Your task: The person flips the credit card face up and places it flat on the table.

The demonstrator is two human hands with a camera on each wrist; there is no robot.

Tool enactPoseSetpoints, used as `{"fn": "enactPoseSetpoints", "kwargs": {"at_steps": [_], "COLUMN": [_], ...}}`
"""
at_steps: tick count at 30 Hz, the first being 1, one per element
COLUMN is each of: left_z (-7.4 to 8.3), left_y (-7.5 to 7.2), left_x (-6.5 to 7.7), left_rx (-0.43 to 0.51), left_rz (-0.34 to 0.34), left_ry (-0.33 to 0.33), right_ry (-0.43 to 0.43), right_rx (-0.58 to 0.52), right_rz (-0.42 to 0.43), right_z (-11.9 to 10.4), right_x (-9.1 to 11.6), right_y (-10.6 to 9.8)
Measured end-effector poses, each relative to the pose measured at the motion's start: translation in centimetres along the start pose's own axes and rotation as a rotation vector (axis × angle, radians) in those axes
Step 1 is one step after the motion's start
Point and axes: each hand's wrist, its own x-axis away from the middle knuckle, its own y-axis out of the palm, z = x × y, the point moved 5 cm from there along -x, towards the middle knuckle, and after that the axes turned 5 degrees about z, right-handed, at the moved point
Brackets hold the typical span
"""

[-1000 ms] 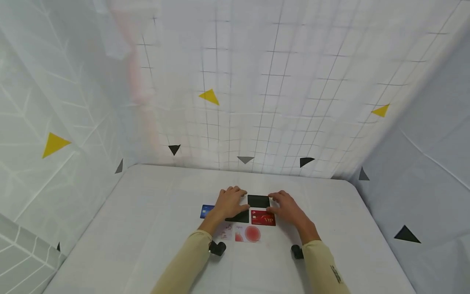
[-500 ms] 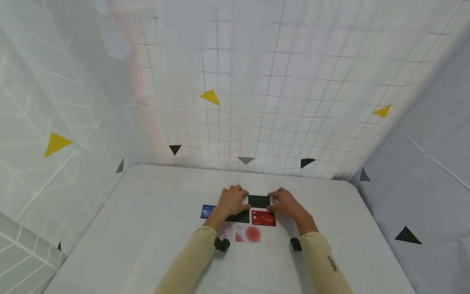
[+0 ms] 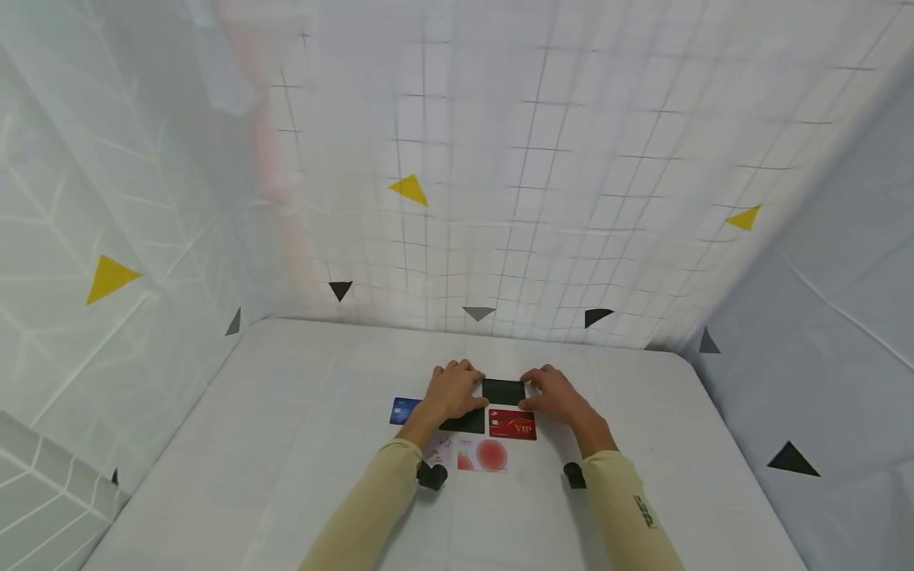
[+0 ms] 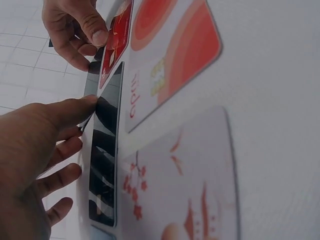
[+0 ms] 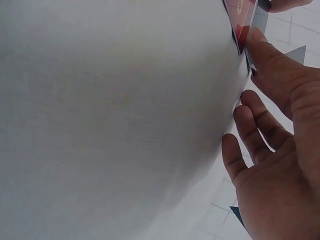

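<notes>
A plain black card [image 3: 503, 392] lies flat at the back of a group of cards, between my two hands. My left hand [image 3: 451, 393] holds its left edge, thumb and forefinger at the corners. On the opposite edge, the thumb and forefinger of my right hand [image 3: 560, 398] hold it the same way. Nearer me lie a red VIP card [image 3: 512, 424] and a second black card [image 3: 467, 422], partly hidden under my left hand. In the left wrist view that glossy black card [image 4: 103, 195] reflects the fingers above it.
A blue card [image 3: 403, 410] sticks out left of my left wrist. In front are a white card with red circles [image 3: 482, 455] and a pale blossom-print card [image 4: 175, 175]. The white table [image 3: 250, 452] ends at hanging sheets. Black wrist devices [image 3: 432, 476] sit under both sleeves.
Both forearms have shifted slightly forward, the left one also a little to the right. Fingers stay at the black card's edges, and the cards keep their layout.
</notes>
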Motion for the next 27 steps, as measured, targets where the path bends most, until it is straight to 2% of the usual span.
{"fn": "enactPoseSetpoints", "kwargs": {"at_steps": [11, 27], "left_z": [-0.23, -0.71], "left_y": [-0.41, -0.86], "left_x": [0.12, 0.44], "left_rx": [0.049, 0.041], "left_rz": [0.032, 0.067], "left_ry": [0.013, 0.046], "right_ry": [0.014, -0.016], "right_rx": [-0.031, -0.104], "right_rz": [0.003, 0.001], "right_z": [-0.06, -0.31], "right_x": [-0.02, 0.76], "right_y": [0.24, -0.22]}}
